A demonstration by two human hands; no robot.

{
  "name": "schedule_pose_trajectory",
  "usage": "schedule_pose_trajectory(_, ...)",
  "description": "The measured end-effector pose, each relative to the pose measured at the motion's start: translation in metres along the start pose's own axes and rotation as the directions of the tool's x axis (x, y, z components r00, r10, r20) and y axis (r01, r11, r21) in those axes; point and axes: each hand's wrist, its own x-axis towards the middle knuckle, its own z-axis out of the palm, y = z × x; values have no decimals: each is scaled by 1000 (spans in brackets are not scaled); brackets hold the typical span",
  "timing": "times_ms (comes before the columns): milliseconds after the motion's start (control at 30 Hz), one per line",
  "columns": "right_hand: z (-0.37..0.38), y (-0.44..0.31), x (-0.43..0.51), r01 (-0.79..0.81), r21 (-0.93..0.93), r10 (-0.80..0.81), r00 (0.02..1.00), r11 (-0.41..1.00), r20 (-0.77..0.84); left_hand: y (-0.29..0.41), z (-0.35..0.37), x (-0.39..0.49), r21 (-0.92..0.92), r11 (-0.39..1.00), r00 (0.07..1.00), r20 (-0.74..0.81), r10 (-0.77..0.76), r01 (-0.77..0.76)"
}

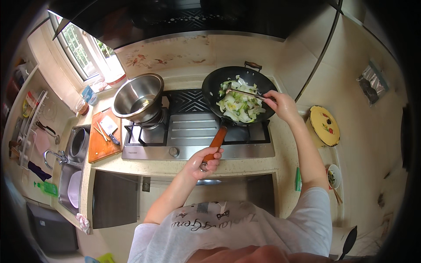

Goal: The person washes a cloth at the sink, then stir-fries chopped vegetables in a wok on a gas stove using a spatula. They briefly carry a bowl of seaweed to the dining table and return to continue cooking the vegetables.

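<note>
My left hand [205, 161] is closed around the brown wooden handle [217, 139] of a black wok [210, 86]. The wok sits over the right burner, its small far-side handle [253, 65] pointing to the wall. Chopped pale-green leafy vegetable [241, 103], probably cabbage, is heaped inside it. Above the wok's right rim, my right hand [279, 103] grips the handle of a metal spatula [245, 92]. The spatula reaches leftward across the vegetable, and its head is partly hidden among the pieces.
A steel basin [154, 86] rests on the left burner of the gas stove [194, 152]. A cleaver [109, 126] and chopsticks [101, 131] lie on a wooden cutting board [98, 152]. Rightward stand a yellow lidded enamel pot [324, 125] and a white bowl [336, 172]. The sink [67, 167] is far left.
</note>
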Motion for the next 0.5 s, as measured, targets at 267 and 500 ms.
schedule_pose_trajectory(267, 14, 14, 15, -85, -74, 88, 996, 994, 29, -2, -2, 1, -6, 1000, 1000, -25, -2, 1)
schedule_pose_trajectory(500, 24, 13, 18, -251, -71, 242, 964, 965, -112, -3, -1, 1, 34, 999, 999, -28, 17, -16)
